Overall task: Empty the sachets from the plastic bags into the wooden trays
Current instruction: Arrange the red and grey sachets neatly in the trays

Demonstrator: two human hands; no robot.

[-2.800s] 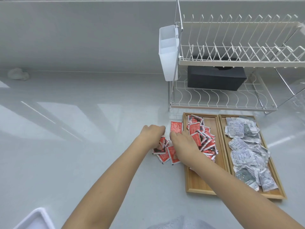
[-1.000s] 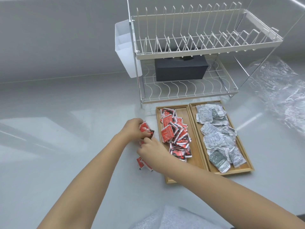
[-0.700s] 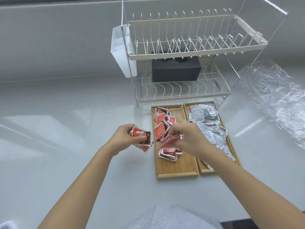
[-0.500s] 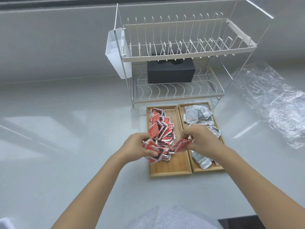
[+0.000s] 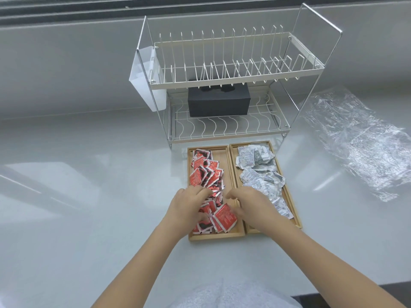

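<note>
Two wooden trays lie side by side in front of a dish rack. The left tray (image 5: 216,237) holds several red sachets (image 5: 205,174); the right tray (image 5: 297,215) holds several white and grey sachets (image 5: 255,162). My left hand (image 5: 188,206) rests over the near end of the left tray, fingers and thumb closed around a bunch of red sachets that touch the pile. My right hand (image 5: 251,203) hovers over the gap between the trays, fingers curled and apart, thumb beside a red sachet (image 5: 224,217) lying in the tray. An empty clear plastic bag (image 5: 360,138) lies crumpled at the right.
A two-tier wire dish rack (image 5: 233,78) stands right behind the trays, with a black box (image 5: 219,102) on its lower shelf and a white cutlery holder (image 5: 148,78) on its left side. The grey counter (image 5: 89,196) spreads to the left.
Both hands gathered red sachets from the counter left of the trays and carried them over the left tray. The right hand has let its sachets drop; the left has lowered onto the pile.
</note>
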